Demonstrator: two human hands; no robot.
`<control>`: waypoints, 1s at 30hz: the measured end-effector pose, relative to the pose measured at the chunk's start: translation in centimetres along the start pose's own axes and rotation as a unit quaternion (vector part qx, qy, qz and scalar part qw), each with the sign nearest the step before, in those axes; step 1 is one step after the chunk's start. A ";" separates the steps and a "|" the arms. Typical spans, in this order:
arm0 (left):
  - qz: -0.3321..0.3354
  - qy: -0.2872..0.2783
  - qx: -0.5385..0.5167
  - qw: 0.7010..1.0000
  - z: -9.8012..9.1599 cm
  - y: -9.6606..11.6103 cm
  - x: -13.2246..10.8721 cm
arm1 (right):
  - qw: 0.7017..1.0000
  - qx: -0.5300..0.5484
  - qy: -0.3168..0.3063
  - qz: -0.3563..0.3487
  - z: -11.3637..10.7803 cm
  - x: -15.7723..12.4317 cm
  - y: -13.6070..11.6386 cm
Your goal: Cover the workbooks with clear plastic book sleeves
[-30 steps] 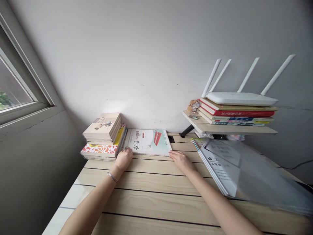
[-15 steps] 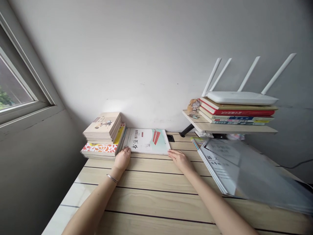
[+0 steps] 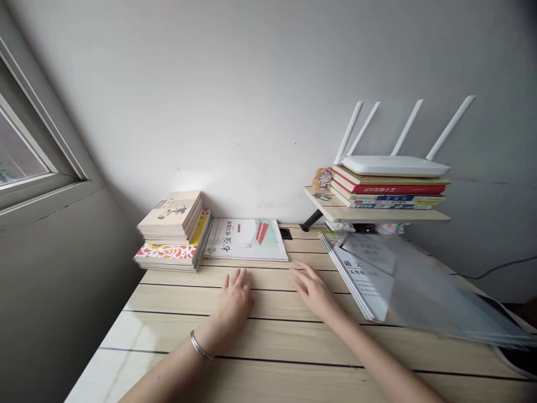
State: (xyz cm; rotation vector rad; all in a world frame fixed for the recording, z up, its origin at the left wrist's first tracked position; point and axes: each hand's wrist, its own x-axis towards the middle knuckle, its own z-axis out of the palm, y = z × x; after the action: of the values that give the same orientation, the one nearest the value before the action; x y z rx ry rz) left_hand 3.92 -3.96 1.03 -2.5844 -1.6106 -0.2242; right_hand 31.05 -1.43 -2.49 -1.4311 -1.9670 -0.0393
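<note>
A white and pale green calligraphy workbook [image 3: 245,239] lies flat against the wall, its left edge beside a pile of books. My left hand [image 3: 237,294] is in front of that workbook, apart from it, holding nothing, with its fingers loosely parted. To the right, my right hand [image 3: 312,288] hovers over or rests on the planks, fingers spread, just off the workbook's near right corner. Both hands are slightly blurred. The pile has small beige books [image 3: 171,215] on top of larger volumes with an orange-patterned cover [image 3: 168,251].
At right, translucent plastic folders [image 3: 436,291] partly cover several workbooks [image 3: 356,274]. A raised shelf [image 3: 386,215] bears stacked books [image 3: 390,190] and a white router [image 3: 394,165] with upright antennas. A window [image 3: 25,145] is at the left. The desk [image 3: 268,347] has dark plank lines.
Both hands have let go of the workbook's edges. The left hand has drawn back toward me and to the right; the right has come slightly nearer. The view has shifted a little to the right.
</note>
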 end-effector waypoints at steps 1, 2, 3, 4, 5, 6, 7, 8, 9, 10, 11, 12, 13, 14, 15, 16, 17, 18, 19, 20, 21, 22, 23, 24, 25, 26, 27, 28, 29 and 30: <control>0.013 -0.017 -0.027 0.999 0.2 1.1 -0.7 | 1.000 -0.001 -0.014 -0.009 -0.4 -1.2 -0.5; 0.016 -0.027 -0.046 0.998 0.4 1.9 -1.3 | 0.999 -0.005 -0.031 -0.019 -0.8 -2.3 -1.1; 0.013 -0.030 -0.058 0.998 0.5 2.6 -1.8 | 0.998 -0.009 -0.047 -0.028 -1.1 -3.2 -1.6; 0.009 -0.028 -0.065 0.997 0.6 3.0 -2.2 | 0.997 -0.015 -0.062 -0.035 -1.4 -4.0 -2.1; 0.006 -0.024 -0.069 0.997 0.7 3.2 -2.5 | 0.996 -0.020 -0.072 -0.039 -1.7 -4.5 -2.5; 0.006 -0.019 -0.071 0.997 0.8 3.1 -2.6 | 0.996 -0.024 -0.078 -0.038 -1.9 -4.9 -2.8; 0.010 -0.014 -0.073 0.997 0.8 3.0 -2.6 | 0.996 -0.027 -0.080 -0.035 -2.1 -5.0 -3.0; 0.017 -0.008 -0.074 0.997 0.9 2.7 -2.6 | 0.996 -0.029 -0.080 -0.029 -2.2 -4.9 -3.1; 0.026 -0.002 -0.075 0.997 1.0 2.4 -2.6 | 0.996 -0.031 -0.079 -0.024 -2.3 -4.8 -3.1; 0.034 0.007 -0.076 0.997 1.1 2.1 -2.5 | 0.996 -0.031 -0.079 -0.021 -2.4 -4.6 -3.0; 0.043 0.015 -0.076 0.996 1.2 1.8 -2.4 | 0.996 -0.030 -0.078 -0.019 -2.5 -4.5 -2.9; 0.050 0.023 -0.077 0.996 1.3 1.5 -2.3 | 0.996 -0.029 -0.078 -0.018 -2.5 -4.4 -2.8; 0.056 0.030 -0.076 0.995 1.4 1.4 -2.3 | 0.996 -0.026 -0.078 -0.019 -2.5 -4.3 -2.7; 0.060 0.034 -0.076 0.995 1.5 1.2 -2.3 | 0.996 -0.024 -0.078 -0.019 -2.5 -4.3 -2.7; 0.063 0.038 -0.075 0.994 1.6 1.1 -2.2 | 0.996 -0.022 -0.078 -0.020 -2.4 -4.4 -2.7; 0.065 0.042 -0.075 0.994 1.7 1.1 -2.2 | 0.997 -0.021 -0.078 -0.020 -2.4 -4.4 -2.8; 0.067 0.046 -0.075 0.994 1.8 1.0 -2.2 | 0.997 -0.021 -0.078 -0.020 -2.4 -4.5 -2.9; 0.068 0.052 -0.075 0.993 1.8 0.9 -2.2 | 0.996 -0.021 -0.078 -0.022 -2.4 -4.6 -3.1; 0.069 0.058 -0.076 0.993 1.9 0.9 -2.2 | 0.996 -0.021 -0.078 -0.025 -2.5 -4.6 -3.3; 0.072 0.064 -0.078 0.992 1.9 0.8 -2.2 | 0.997 -0.021 -0.075 -0.026 -2.8 -4.5 -3.4; 0.075 0.067 -0.080 0.992 2.0 0.6 -2.2 | 0.997 -0.021 -0.070 -0.026 -3.2 -4.4 -3.4; 0.078 0.068 -0.081 0.991 2.0 0.5 -2.2 | 0.998 -0.025 -0.060 -0.022 -3.7 -4.2 -3.2; 0.082 0.068 -0.083 0.991 2.0 0.4 -2.2 | 0.998 -0.036 -0.045 -0.014 -4.4 -4.0 -2.8; 0.085 0.067 -0.085 0.991 2.0 0.3 -2.2 | 0.998 -0.056 -0.025 -0.001 -5.3 -3.7 -2.2; 0.088 0.066 -0.087 0.990 2.0 0.2 -2.2 | 0.996 -0.086 -0.005 0.016 -6.2 -3.5 -1.4; 0.089 0.068 -0.088 0.990 2.0 0.2 -2.2 | 0.992 -0.123 0.012 0.035 -7.2 -3.3 -0.3; 0.089 0.072 -0.090 0.989 2.0 0.2 -2.1 | 0.985 -0.163 0.018 0.056 -8.2 -3.2 0.8; 0.090 0.076 -0.091 0.989 2.0 0.1 -2.1 | 0.976 -0.202 0.017 0.079 -9.2 -3.3 2.0; 0.090 0.080 -0.091 0.989 2.0 0.1 -2.1 | 0.967 -0.236 0.010 0.099 -10.0 -3.4 3.1; 0.089 0.082 -0.091 0.988 2.1 0.1 -2.1 | 0.957 -0.265 -0.002 0.117 -10.7 -3.7 4.2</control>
State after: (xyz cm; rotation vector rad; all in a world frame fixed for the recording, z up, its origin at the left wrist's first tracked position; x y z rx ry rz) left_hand 3.30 -5.53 -1.35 -2.7384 -1.3525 -0.5767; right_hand 40.61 -7.16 2.10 -1.9955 -1.8534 -0.4885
